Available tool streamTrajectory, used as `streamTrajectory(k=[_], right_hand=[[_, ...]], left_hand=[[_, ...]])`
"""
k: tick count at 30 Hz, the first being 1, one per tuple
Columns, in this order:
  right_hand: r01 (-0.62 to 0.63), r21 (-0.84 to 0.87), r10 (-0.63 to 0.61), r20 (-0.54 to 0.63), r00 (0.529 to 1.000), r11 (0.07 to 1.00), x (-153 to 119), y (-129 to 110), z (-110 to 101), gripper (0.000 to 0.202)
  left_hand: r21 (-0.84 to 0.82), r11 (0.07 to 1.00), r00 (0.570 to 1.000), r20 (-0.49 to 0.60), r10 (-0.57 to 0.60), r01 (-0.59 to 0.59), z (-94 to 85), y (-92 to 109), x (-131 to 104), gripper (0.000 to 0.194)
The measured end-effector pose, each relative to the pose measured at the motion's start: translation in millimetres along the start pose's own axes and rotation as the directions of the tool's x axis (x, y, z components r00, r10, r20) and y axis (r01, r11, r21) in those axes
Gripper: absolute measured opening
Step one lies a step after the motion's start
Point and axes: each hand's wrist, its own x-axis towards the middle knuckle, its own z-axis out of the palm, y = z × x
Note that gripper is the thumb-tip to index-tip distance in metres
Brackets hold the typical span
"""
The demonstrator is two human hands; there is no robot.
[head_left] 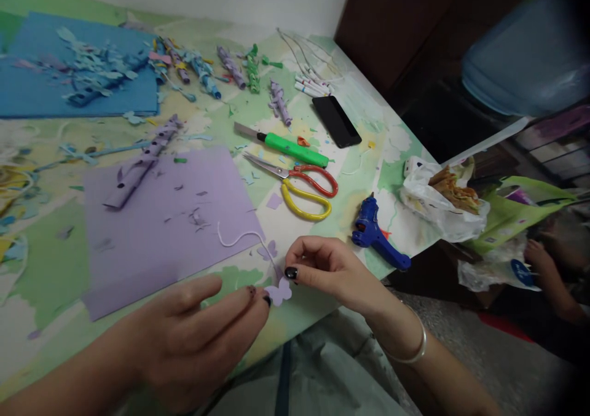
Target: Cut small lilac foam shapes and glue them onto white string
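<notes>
A small purple paper butterfly (279, 292) hangs near the table's front edge, between my two hands. My left hand (203, 330) has its fingers apart, with the fingertips at the butterfly's left wing. Thumb and index finger of my right hand (322, 268) are pinched together just above the right wing; what lies between them is too small to make out. A white string (244, 236) curls up from the butterfly over a large purple paper sheet (184, 207). Another purple butterfly (267, 250) lies on the table beside the string.
Red-and-yellow scissors (304, 188), a green cutter (295, 150), a black phone (336, 121) and a blue glue gun (375, 231) lie beyond my right hand. Rolled paper tubes (230, 67) and blue sheets (27, 90) are at the back. At far right a person's arm (553, 281) shows.
</notes>
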Motion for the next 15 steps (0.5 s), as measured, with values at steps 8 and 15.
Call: streamTrajectory(k=[8,15], right_hand=[[-0.006,-0.099,0.012,0.056,0.998,0.995,8,-3,1,0.008],[0.064,-0.535,-0.115,-0.063,0.991,0.842,35,6,-11,0.01]], left_hand=[[0.079,0.98,0.983,-0.009,0.184,-0.183,5.5,-21,-2,0.041],[0.129,0.955,0.959,-0.061,0.275,-0.266,15.7,-48,7,0.028]])
